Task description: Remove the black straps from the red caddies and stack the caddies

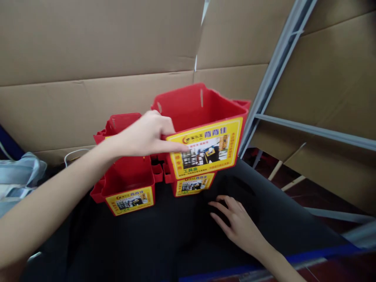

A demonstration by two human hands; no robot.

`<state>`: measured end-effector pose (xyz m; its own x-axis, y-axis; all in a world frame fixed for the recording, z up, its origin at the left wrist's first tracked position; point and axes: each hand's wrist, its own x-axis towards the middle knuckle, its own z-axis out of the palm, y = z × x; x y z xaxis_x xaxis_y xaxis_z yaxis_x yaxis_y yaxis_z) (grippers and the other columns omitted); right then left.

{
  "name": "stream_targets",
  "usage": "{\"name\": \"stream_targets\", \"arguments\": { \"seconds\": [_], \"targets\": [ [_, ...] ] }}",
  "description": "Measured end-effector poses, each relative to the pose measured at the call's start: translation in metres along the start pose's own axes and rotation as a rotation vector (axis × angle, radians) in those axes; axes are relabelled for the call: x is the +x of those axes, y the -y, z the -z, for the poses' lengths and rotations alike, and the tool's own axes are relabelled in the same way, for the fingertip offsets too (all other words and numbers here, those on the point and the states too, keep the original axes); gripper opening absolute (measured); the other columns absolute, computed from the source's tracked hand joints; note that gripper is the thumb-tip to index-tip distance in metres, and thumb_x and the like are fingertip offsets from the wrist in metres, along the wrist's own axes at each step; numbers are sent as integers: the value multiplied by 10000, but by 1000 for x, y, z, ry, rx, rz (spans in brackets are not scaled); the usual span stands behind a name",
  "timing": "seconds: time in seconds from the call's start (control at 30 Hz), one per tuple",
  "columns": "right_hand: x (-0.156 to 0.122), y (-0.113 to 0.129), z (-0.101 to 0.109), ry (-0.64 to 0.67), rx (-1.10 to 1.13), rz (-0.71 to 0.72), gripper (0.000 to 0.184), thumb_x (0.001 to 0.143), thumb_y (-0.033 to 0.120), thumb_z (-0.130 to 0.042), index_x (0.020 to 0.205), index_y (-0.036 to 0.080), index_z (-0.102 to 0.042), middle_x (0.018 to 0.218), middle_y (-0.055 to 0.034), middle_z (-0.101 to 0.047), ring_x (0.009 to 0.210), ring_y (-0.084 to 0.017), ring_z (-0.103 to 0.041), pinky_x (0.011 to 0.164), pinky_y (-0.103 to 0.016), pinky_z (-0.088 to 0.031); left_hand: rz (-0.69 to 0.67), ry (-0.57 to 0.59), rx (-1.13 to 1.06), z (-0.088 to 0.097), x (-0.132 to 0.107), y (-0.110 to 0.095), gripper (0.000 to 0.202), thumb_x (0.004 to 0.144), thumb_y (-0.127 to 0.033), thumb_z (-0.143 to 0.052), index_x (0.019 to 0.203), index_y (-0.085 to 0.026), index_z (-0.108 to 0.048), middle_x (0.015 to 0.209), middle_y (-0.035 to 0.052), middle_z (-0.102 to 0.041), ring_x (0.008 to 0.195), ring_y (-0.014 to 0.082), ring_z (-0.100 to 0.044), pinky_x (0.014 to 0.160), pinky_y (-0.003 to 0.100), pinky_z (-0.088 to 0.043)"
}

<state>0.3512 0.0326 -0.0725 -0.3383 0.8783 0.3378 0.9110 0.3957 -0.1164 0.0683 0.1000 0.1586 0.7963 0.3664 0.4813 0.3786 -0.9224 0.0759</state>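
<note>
Pinching the near left corner of a red bin [190, 107] at the centre of the frame, the left hand [147, 135] is closing its thumb inside the rim and laying its fingers across the yellow label. That seems the handiest grip, since the corner gives a firm edge. The bin is sitting high and tilted over a lower bin [192, 186] of the same kind, partly nested in it. The right hand [239, 223], lower right of centre, is holding nothing. It is lying flat with fingers spread on the black cloth [147, 243], probably as a brace.

Just left of the pair, a second stack [129, 184] of red bins is crowding close, its side touching the lower bin. Cardboard [88, 58] is walling off the back, and a grey metal frame [276, 62] is slanting down the right side, near the held bin's far corner. A striped cloth [17, 176] and a white cord [73, 153] are lying at the left edge.
</note>
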Motion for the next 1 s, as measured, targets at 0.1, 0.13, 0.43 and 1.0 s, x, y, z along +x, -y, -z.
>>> {"name": "stream_targets", "arguments": {
  "seconds": [0.1,0.13,0.43,1.0],
  "targets": [
    [-15,-2,8,111,44,22,491,805,516,-484,1234,279,-522,1371,-126,-396,1296,-329,-298,989,-586,-288,-80,90,166,-44,36,18,549,800,-528,-490,455,-109,-412,491,-56,-336,498,33,-401,637,252,-324],
    [-21,-4,8,158,67,14,561,778,559,-499,1271,293,-484,1405,-117,-351,1319,-334,-245,996,-601,-260,-96,119,191,-54,41,23,556,804,-541,-475,454,-112,-420,484,-52,-353,486,34,-394,632,252,-325],
    [-28,-15,-20,112,56,25,407,750,246,-551,1156,255,-569,1304,-97,-482,1282,-311,-325,975,-535,-351,10,175,424,-66,34,36,495,787,-599,-435,690,-144,-605,635,55,-603,645,166,-544,708,324,-374],
    [35,70,3,-484,510,498,334,736,123,-417,1055,178,-501,973,-109,-584,893,-196,-602,689,-254,-516,213,-1,-503,-131,-81,-57,877,649,-354,-687,1363,-142,-223,1327,167,-426,1200,256,-447,984,382,-402]
  ]
}}
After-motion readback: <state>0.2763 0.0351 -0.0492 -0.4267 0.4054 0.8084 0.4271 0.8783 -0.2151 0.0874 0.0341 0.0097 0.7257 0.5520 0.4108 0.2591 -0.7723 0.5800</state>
